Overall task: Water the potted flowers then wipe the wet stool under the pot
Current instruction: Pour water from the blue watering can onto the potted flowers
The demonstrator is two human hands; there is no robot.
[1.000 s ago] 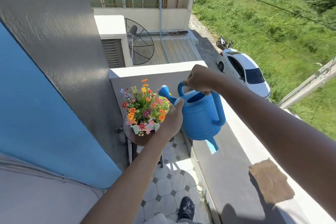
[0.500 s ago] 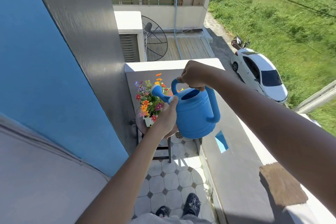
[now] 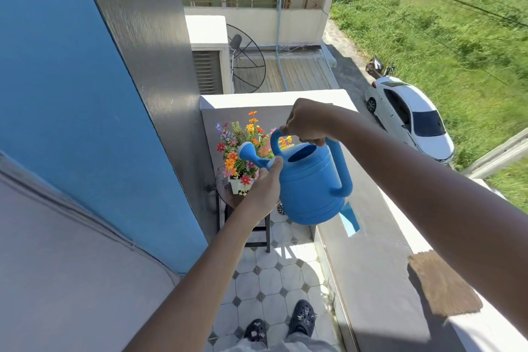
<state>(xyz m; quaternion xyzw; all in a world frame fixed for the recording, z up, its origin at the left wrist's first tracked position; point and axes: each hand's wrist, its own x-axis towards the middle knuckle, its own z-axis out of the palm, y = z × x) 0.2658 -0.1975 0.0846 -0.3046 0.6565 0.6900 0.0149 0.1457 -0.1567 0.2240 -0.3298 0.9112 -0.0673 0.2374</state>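
A blue plastic watering can (image 3: pixel 310 184) hangs in mid-air over the balcony. My right hand (image 3: pixel 307 121) grips its top handle. My left hand (image 3: pixel 264 190) steadies the base of the spout, whose rose head (image 3: pixel 246 150) points left over the flowers. The colourful flowers (image 3: pixel 243 146) stand in a small white pot (image 3: pixel 238 185) on a round brown stool (image 3: pixel 232 199) in the balcony's far corner. My left hand hides much of the stool top. No water stream is visible.
A blue and grey wall (image 3: pixel 85 100) closes the left side. A white parapet (image 3: pixel 377 251) runs along the right, with a brown cloth (image 3: pixel 444 284) lying on its top. The floor is tiled (image 3: pixel 265 280); my feet in black clogs (image 3: pixel 301 317) show at the bottom.
The view has shifted back and right, so the flowers and stool sit further from me. The can's spout now reaches left over the flowers. Both hands keep their grip.
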